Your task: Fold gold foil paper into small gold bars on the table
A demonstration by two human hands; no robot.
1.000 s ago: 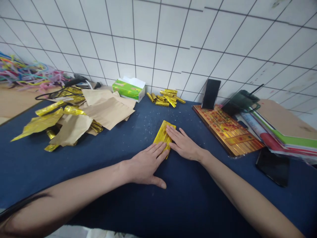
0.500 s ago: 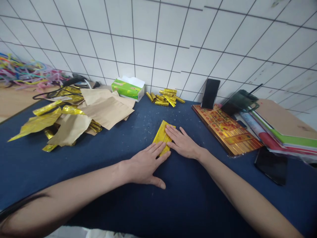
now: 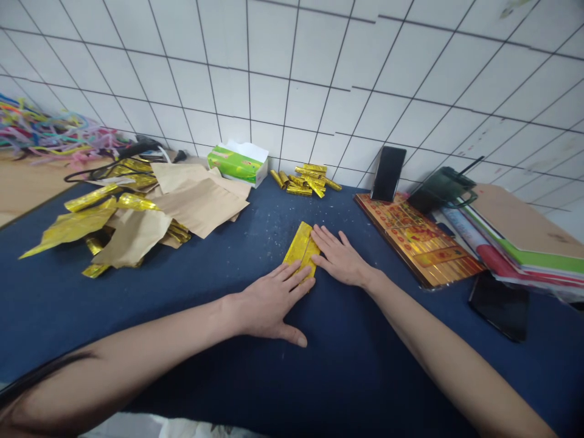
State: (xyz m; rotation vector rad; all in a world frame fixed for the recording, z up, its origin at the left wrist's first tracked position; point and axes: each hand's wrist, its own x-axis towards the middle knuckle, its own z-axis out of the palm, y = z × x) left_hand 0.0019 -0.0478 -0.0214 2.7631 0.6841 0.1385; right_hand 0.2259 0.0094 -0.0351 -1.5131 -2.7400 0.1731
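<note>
A folded piece of gold foil paper (image 3: 300, 243) lies flat on the dark blue tabletop (image 3: 246, 261), with a lengthwise seam down its middle. My left hand (image 3: 269, 301) rests palm down, its outstretched fingers over the paper's near end and its thumb spread apart on the table. At the paper's right edge, the fingertips of my right hand (image 3: 340, 255) touch it, fingers stretched out. The near end of the paper is partly hidden under my left fingers.
Rolled gold paper tubes (image 3: 308, 179) sit by the tiled wall, beside a green tissue pack (image 3: 237, 164). Brown paper sheets (image 3: 196, 201) are heaped left. On the right are a patterned gold stack (image 3: 415, 237), an upright phone (image 3: 389, 173), a dark mug (image 3: 442, 187) and a black phone (image 3: 499, 304).
My right hand has slid slightly right, from on top of the gold paper to its right edge, uncovering more of it. The left hand stays nearly in place.
</note>
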